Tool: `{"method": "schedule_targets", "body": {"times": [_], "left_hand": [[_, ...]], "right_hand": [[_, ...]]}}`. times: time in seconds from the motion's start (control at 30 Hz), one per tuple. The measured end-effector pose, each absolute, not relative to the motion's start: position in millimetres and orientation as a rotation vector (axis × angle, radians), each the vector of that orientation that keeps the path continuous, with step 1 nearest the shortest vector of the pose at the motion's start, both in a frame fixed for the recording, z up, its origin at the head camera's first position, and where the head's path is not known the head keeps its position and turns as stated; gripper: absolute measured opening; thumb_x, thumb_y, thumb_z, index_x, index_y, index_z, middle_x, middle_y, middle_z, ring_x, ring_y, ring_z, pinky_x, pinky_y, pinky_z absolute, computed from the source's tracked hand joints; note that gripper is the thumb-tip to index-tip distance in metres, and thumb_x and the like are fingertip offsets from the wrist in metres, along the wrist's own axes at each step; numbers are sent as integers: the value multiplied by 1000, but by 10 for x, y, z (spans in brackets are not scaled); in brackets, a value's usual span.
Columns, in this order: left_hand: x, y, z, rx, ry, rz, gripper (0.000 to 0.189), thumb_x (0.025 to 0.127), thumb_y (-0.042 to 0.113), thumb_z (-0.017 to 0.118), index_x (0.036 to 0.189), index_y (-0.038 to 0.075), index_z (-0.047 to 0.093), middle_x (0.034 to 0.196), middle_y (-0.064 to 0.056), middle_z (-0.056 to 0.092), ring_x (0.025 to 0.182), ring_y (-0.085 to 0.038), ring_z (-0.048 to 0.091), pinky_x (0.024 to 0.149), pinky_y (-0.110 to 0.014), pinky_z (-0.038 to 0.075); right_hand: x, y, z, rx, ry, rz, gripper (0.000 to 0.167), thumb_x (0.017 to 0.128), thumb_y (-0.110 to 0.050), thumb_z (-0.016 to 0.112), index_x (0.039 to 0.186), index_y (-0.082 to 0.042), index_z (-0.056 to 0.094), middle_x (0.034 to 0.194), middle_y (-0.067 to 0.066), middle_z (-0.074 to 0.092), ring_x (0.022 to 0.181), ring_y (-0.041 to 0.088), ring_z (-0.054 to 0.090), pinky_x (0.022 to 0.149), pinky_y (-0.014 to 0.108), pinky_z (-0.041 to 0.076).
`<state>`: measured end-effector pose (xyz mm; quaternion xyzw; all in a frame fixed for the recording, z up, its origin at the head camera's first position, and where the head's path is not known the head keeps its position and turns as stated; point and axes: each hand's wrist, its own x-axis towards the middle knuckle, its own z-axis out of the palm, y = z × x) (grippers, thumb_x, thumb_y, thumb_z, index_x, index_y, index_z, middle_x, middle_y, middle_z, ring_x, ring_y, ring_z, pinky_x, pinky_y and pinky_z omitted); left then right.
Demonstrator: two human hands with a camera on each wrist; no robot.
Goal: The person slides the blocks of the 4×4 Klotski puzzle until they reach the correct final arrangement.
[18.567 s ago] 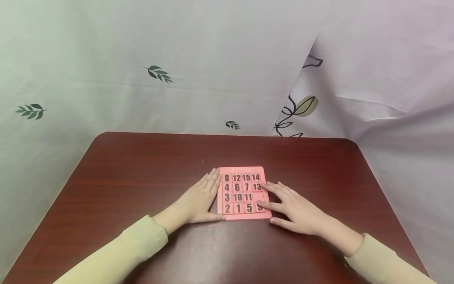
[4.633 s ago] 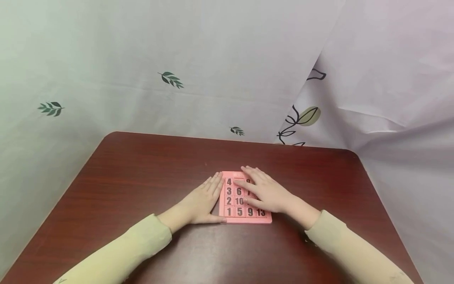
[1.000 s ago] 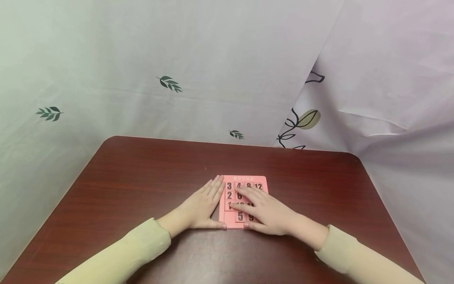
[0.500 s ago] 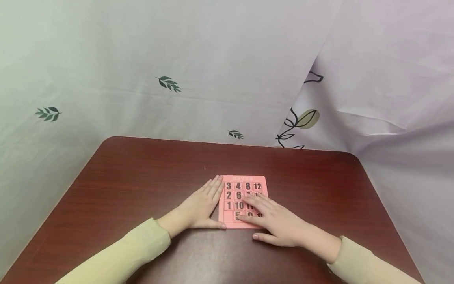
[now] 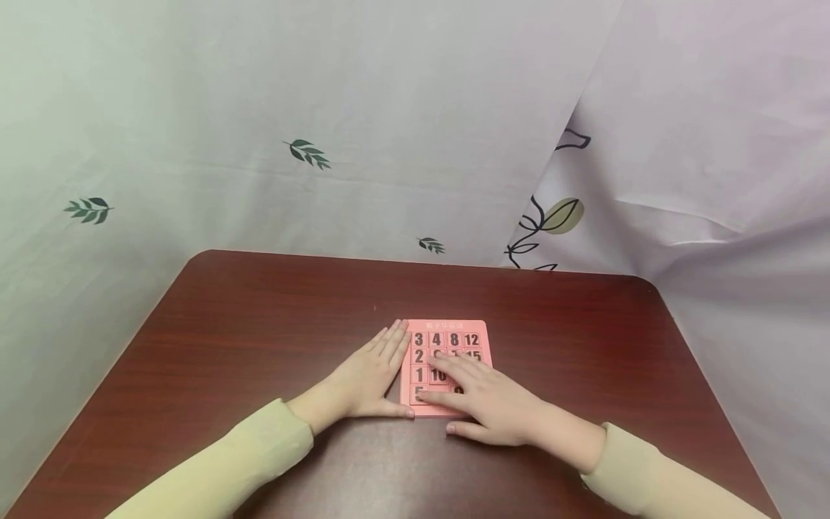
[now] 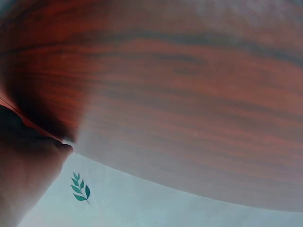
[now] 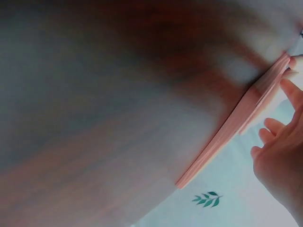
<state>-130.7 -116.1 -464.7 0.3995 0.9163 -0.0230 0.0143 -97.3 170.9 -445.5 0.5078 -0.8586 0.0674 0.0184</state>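
A pink number sliding puzzle (image 5: 476,326) lies flat on the dark red-brown table. My left hand (image 5: 359,378) rests along its left edge, fingers straight, with the thumb at the near left corner. Over the lower right part of the board spreads my right hand (image 5: 496,404), its index fingertip on the 5 tile (image 5: 415,393) in the near left slot. Its thumb rests by the near edge. Right of the 5 tile a gap shows; several tiles are hidden under the fingers. In the right wrist view the puzzle (image 7: 227,123) appears edge-on beside the right hand (image 7: 284,151).
The wooden table (image 5: 259,310) has rounded far corners. Pale cloth (image 5: 389,108) with leaf prints hangs behind and around it. In the left wrist view mostly table (image 6: 189,94) shows, with part of the left hand (image 6: 28,165).
The tiles have been rearranged since the oldest frame. Over the last second the 1 tile stayed put and the 5 tile slid left into the near left corner. The left hand stays put.
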Motion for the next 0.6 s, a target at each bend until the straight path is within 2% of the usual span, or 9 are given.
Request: {"method": "schedule_targets", "body": {"times": [0.23, 0.5, 0.6], "left_hand": [[-1324, -1142, -4671, 1239, 2849, -67, 129, 86, 90, 52, 164, -10, 25, 174, -31, 18, 164, -42, 19, 135, -49, 24], [-1335, -1150, -4679, 1248, 2862, -63, 130, 86, 89, 54, 164, -10, 25, 173, -32, 18, 164, -42, 20, 135, -49, 25], [-1329, -1159, -4686, 1249, 2862, -58, 130, 86, 89, 54, 163, -11, 25, 173, -33, 19, 164, -42, 21, 135, -49, 25]], "right_hand": [[-946, 1980, -4502, 1510, -2578, 276, 57, 96, -43, 74, 150, -28, 62, 165, 16, 46, 152, 37, 46, 121, 60, 41], [-879, 2225, -4540, 1493, -2544, 320, 57, 94, -39, 78, 147, -25, 64, 163, 13, 48, 150, 31, 48, 131, 45, 27], [-863, 2233, -4552, 1510, -2543, 300, 56, 95, -41, 77, 146, -24, 65, 164, 12, 47, 152, 30, 47, 132, 45, 26]]}}
